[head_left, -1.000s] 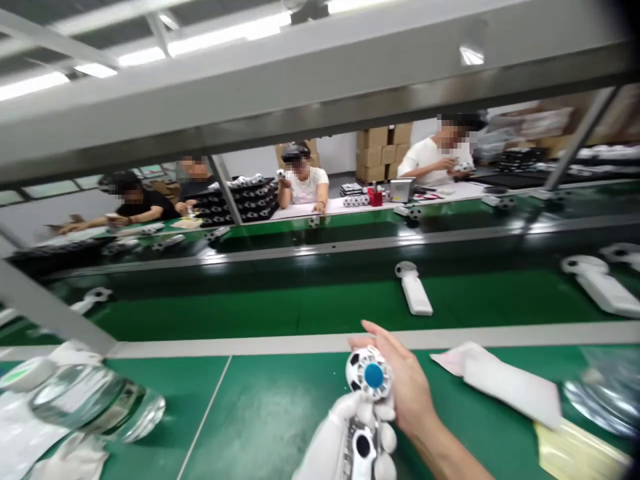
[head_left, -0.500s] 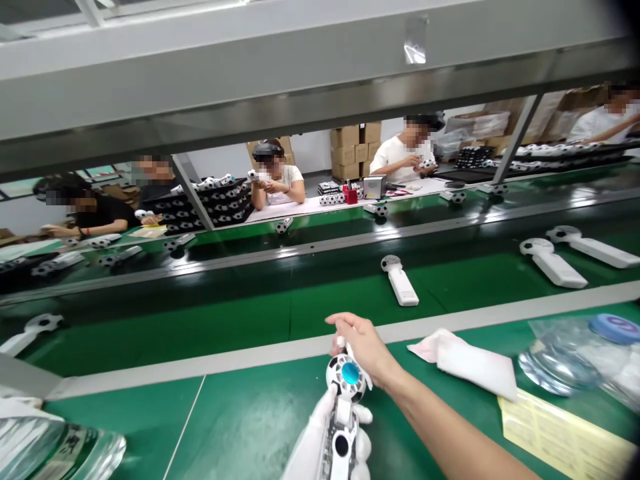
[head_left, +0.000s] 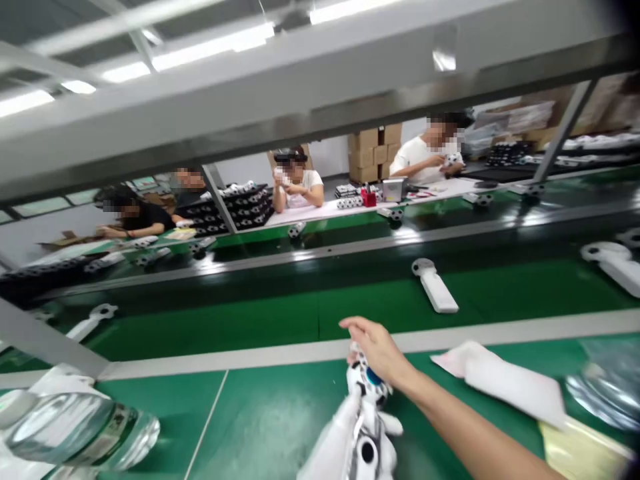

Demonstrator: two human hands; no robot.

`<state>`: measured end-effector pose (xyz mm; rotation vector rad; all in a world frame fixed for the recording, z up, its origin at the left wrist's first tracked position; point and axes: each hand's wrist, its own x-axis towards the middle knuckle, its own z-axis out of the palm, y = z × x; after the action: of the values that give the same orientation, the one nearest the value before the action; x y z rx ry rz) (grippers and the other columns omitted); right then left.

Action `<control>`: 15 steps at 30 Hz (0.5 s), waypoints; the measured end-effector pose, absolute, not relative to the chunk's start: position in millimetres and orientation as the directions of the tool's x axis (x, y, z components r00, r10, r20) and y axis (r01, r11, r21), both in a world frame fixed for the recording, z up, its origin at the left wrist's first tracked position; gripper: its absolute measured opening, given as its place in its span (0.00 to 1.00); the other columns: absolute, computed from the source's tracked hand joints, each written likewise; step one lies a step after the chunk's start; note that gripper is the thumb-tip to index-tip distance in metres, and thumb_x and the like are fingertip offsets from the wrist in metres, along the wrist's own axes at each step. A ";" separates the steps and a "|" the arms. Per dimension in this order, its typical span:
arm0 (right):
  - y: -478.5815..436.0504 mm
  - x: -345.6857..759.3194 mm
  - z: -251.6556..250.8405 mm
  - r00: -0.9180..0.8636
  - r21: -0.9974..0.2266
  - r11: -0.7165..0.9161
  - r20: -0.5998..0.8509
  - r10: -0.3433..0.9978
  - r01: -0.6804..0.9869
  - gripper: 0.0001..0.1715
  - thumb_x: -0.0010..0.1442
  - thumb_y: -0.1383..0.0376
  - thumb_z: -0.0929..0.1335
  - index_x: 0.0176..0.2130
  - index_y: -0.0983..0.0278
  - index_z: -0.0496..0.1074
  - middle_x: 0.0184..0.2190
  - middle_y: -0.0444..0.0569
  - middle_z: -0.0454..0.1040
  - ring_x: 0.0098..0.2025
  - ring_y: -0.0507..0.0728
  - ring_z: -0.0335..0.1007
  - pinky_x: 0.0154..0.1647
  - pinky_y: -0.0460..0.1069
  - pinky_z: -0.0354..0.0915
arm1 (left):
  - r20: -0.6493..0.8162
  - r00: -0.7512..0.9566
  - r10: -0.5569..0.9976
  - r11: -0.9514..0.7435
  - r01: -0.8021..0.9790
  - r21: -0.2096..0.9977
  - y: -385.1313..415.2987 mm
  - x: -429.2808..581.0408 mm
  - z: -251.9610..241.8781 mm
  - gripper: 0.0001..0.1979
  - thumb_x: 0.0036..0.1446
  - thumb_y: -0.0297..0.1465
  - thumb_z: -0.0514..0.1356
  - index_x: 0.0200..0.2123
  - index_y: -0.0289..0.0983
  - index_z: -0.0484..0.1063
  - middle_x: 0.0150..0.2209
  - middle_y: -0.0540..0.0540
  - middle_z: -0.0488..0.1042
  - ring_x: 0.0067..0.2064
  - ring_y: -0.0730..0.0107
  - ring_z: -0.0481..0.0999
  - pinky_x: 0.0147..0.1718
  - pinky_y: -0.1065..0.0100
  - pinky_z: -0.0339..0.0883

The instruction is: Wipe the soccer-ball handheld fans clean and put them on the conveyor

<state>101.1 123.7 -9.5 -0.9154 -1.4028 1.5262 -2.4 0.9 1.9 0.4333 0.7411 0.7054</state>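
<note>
A white handheld fan [head_left: 367,417] with a football-patterned head and a blue hub stands low in the middle of the view, tilted. My left hand [head_left: 333,443], in a white glove, grips its handle at the bottom edge. My right hand [head_left: 375,350], bare, lies over the top of the fan head and hides most of it. Only a sliver of the blue hub shows. Beyond my hands, a similar fan [head_left: 435,285] lies on the green conveyor belt [head_left: 265,327].
A grey rail [head_left: 320,350] crosses the bench in front of the belt. A clear plastic bag [head_left: 80,423] lies at left; another bag [head_left: 605,387], a white cloth [head_left: 500,383] and yellow paper [head_left: 583,453] lie at right. Several co-workers sit across the belt. A grey beam [head_left: 300,93] crosses overhead.
My right hand has moved from beside the fan head to over it, covering the blue hub. The fan has tilted, and the view has shifted slightly.
</note>
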 end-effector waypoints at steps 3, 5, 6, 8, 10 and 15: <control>134.7 112.3 -12.0 -0.244 -0.987 -0.073 -0.037 0.969 -0.140 0.20 0.55 0.54 0.61 0.42 0.65 0.66 0.17 0.37 0.61 0.16 0.49 0.62 0.18 0.45 0.61 | -0.478 0.566 0.672 0.735 -0.434 0.520 2.3 -3.5 -3.4 0.17 0.58 0.38 0.54 0.48 0.34 0.64 0.44 0.43 0.69 0.40 0.68 0.71 0.37 0.61 0.69; 141.0 124.4 -8.8 -0.184 -0.986 -0.093 -0.067 0.981 -0.138 0.20 0.54 0.54 0.62 0.41 0.65 0.66 0.18 0.38 0.63 0.15 0.48 0.60 0.14 0.43 0.56 | -0.487 0.571 0.661 0.747 -0.437 0.501 5.4 -6.4 -4.5 0.18 0.58 0.38 0.54 0.48 0.34 0.64 0.44 0.43 0.68 0.40 0.68 0.71 0.37 0.61 0.69; 143.6 131.0 -5.8 -0.162 -0.987 -0.091 -0.069 0.984 -0.134 0.20 0.53 0.55 0.63 0.41 0.65 0.67 0.18 0.39 0.64 0.15 0.47 0.59 0.13 0.42 0.53 | -0.491 0.567 0.661 0.747 -0.439 0.500 6.9 -7.9 -4.4 0.18 0.58 0.38 0.54 0.48 0.34 0.64 0.44 0.43 0.69 0.40 0.68 0.71 0.37 0.61 0.69; 146.6 143.6 1.9 -0.137 -0.990 -0.075 -0.059 0.989 -0.121 0.19 0.52 0.56 0.64 0.39 0.66 0.68 0.19 0.40 0.65 0.14 0.46 0.57 0.12 0.41 0.51 | -0.497 0.552 0.670 0.740 -0.442 0.507 9.2 -9.9 -3.7 0.17 0.58 0.38 0.54 0.48 0.34 0.64 0.44 0.43 0.69 0.40 0.68 0.71 0.37 0.61 0.69; 145.5 153.7 9.8 -0.140 -0.993 -0.060 -0.045 0.989 -0.102 0.18 0.52 0.56 0.65 0.38 0.66 0.69 0.20 0.40 0.66 0.14 0.45 0.55 0.13 0.42 0.52 | -0.502 0.530 0.684 0.728 -0.446 0.520 10.1 -10.1 -3.3 0.17 0.58 0.38 0.54 0.48 0.34 0.64 0.43 0.43 0.69 0.39 0.68 0.71 0.36 0.62 0.69; 124.6 172.6 20.6 -0.219 -0.996 0.002 -0.019 0.975 0.093 0.16 0.55 0.56 0.64 0.38 0.65 0.71 0.23 0.42 0.68 0.16 0.46 0.59 0.18 0.44 0.58 | -0.534 0.454 0.713 0.701 -0.449 0.554 9.9 -8.9 -5.2 0.17 0.58 0.37 0.54 0.48 0.34 0.64 0.44 0.43 0.68 0.40 0.68 0.71 0.37 0.61 0.69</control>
<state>172.6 124.6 20.6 -1.1709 -1.4383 1.3330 -8.9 9.9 -5.2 0.3579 0.8260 0.7363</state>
